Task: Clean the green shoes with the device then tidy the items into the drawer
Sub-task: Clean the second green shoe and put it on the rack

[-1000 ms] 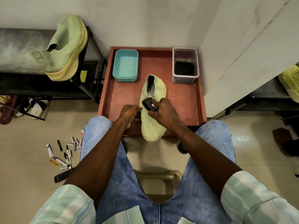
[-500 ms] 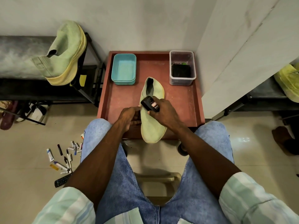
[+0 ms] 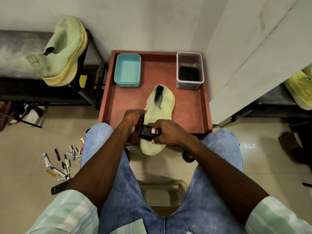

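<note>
Two hands busy: your right hand point(image 3: 170, 133) gripping device point(image 3: 149, 132), slid heel-to-toe on green shoe point(image 3: 157, 115); left hand point(image 3: 133, 116) clasps shoe's side; cleaning continues.

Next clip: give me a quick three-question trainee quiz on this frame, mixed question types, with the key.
1. True or false: the right hand holds the black device against the toe end of the green shoe.
2. Which container holds a dark item? A) teal tub B) clear tub
3. Fill in: the left hand steadies the shoe at its ____ side.

Key: 1 true; 2 B; 3 left
</note>
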Tool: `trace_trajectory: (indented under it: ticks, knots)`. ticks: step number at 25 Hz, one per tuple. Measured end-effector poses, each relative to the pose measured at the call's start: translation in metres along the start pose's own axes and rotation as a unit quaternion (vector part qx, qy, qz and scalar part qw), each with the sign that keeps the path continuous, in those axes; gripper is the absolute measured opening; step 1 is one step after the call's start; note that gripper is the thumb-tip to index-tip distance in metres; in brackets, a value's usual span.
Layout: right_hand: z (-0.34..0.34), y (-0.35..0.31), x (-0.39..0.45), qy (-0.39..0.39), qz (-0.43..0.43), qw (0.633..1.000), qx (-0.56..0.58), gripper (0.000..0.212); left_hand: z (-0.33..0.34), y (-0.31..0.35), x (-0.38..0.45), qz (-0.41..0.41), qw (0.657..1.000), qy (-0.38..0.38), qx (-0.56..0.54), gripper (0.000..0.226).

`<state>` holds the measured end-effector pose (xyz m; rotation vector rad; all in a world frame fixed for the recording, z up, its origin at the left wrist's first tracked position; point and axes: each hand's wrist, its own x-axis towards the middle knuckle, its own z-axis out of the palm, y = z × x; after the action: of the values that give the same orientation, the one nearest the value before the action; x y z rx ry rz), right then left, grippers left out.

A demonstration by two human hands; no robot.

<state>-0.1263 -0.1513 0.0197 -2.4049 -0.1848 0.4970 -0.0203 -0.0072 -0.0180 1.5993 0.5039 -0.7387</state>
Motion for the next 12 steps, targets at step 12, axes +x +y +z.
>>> trace_trajectory:
  ticks: [12]
  knots:
    - [0.011,0.003,-0.009,-0.038,-0.026,0.999,-0.016,0.064,-0.001,0.000,0.001,0.020,1.000,0.002,-0.003,0.017]
